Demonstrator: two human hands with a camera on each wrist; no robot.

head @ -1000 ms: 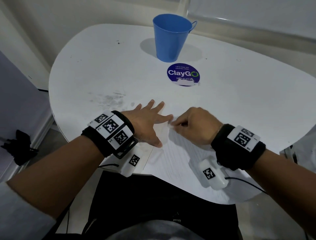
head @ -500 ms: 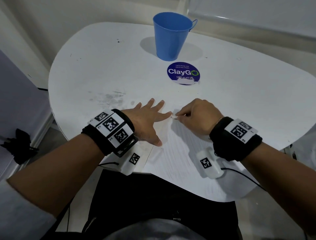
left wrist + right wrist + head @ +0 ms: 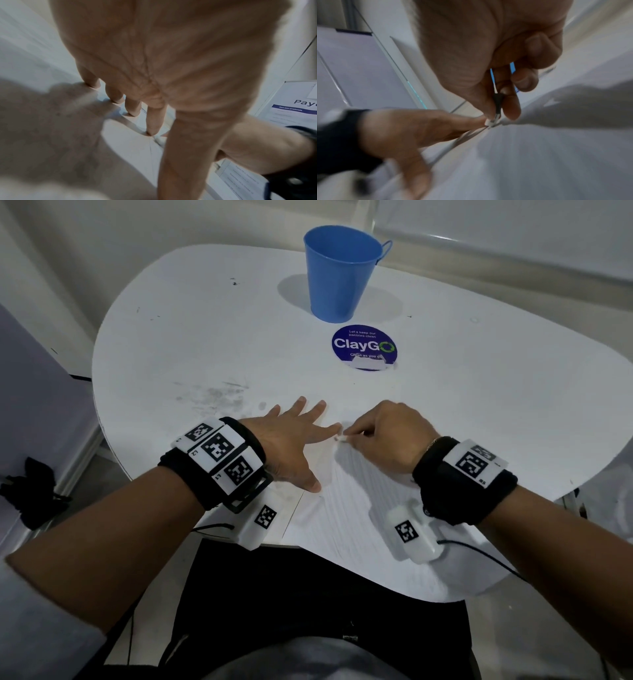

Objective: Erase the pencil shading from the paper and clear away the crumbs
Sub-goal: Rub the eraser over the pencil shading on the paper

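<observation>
Between my right thumb and forefinger I pinch a small white eraser point(image 3: 491, 121), its tip pressed down on the paper point(image 3: 346, 508), so my right hand point(image 3: 383, 436) is clenched around it with the other fingers tucked under. A dark bit sits above the white tip in the wrist view; I cannot tell what it is. I hold it low and short, I judge, so the rubbing pressure lands right at the tip.

At nine o'clock from the eraser, my left hand point(image 3: 291, 446) lies flat with fingers spread and straight, grasping nothing. Its forefinger tip almost touches the eraser. It pins the sheet, I reckon, so the strokes do not drag or crease it.

The eraser works near the paper's far left corner, close to the top edge. The sheet runs from there toward six o'clock and overhangs the near edge of the white table point(image 3: 496, 412), so hard strokes toward me could slide it off if my left hand lifts. I cannot make out pencil shading or crumbs on the paper; it reads as faintly lined and pale.

At ten o'clock, grey smudges point(image 3: 219, 398) mark the tabletop. At twelve o'clock sit a round ClayGo sticker point(image 3: 363, 348) and beyond it a blue bucket point(image 3: 340, 273), well apart from my hands. Bare table lies open toward two and three o'clock, giving room to sweep crumbs.
</observation>
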